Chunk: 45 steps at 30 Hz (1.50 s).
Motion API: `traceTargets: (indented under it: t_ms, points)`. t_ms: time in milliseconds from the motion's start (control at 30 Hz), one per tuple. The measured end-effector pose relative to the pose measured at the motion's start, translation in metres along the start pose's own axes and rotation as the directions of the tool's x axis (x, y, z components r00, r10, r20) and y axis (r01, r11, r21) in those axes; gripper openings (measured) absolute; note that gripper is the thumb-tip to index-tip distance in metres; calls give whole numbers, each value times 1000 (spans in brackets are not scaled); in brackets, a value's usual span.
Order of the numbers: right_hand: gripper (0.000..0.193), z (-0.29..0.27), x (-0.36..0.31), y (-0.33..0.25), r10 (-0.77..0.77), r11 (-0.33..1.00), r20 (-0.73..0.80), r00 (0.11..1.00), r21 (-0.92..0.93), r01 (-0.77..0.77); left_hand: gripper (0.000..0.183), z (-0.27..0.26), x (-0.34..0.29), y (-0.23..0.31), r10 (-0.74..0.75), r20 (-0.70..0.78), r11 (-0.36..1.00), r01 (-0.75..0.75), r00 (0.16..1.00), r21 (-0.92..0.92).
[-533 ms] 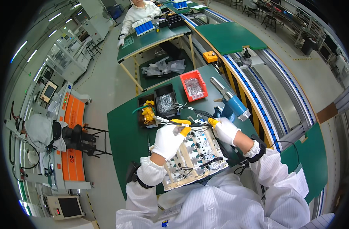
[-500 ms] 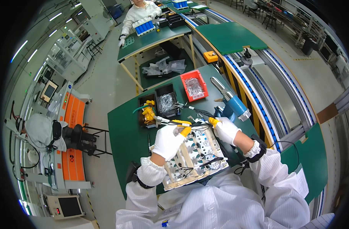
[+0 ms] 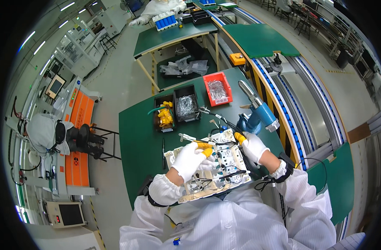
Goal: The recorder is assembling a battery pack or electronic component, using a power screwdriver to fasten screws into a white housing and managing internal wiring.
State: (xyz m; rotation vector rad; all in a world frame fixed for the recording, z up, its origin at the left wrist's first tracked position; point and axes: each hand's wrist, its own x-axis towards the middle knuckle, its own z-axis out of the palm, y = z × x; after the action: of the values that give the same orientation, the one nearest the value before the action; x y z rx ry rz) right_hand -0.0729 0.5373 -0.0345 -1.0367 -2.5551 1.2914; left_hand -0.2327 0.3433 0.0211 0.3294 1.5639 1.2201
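A white battery-module frame (image 3: 213, 189) with metal plates and black wires lies on the green bench in front of me. Both my hands wear white gloves with yellow fingertips. Over the frame's upper left part, my left hand (image 3: 189, 161) pinches a black cable (image 3: 225, 143) close to its white-ended lead (image 3: 188, 137). My right hand (image 3: 253, 149) is closed at the upper right edge, thumb and finger on the same bundle of black cable. The palms hide part of the frame, and the exact grip under the fingers is partly covered.
Beyond the frame stand a black bin of metal fasteners (image 3: 186, 118), a bin of yellow parts (image 3: 159, 127) and a red bin of fasteners (image 3: 228, 88). A blue power tool (image 3: 263, 114) stands right, beside the roller conveyor (image 3: 282, 112). A black pen-like tool (image 3: 163, 153) lies left. A co-worker (image 3: 161, 7) works at the far table.
My left hand has come lower and nearer to me over the frame, and the white-ended lead has dropped with it. The view has shifted a little. The far co-worker has leaned and reached left.
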Motion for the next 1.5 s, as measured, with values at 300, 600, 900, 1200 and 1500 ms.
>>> traceTargets:
  t_ms: [300, 600, 900, 1200, 1500]
  points:
    - [24, -24, -56, -51, -433, 901, -242, 868, -109, 419, 10, -15, -14, -21, 764, 274, 25, -452, 584, 892]
    - [26, -12, -27, -52, -533, 824, 167, 830, -122, 554, 14, -19, -9, -14, 829, 489, -262, -582, 273, 770]
    - [19, -6, -8, -45, -620, 767, 196, 759, -49, 639, 25, -18, -19, -15, 822, 389, -113, -550, 415, 828]
    - [15, -13, -18, -59, -651, 653, 229, 724, -318, 688, 20, -16, -8, 3, 121, 81, 869, -145, 989, 474]
    - [19, -8, -14, -41, -693, 711, 66, 718, -105, 696, 17, -19, -7, 0, 214, 120, 793, -244, 969, 559]
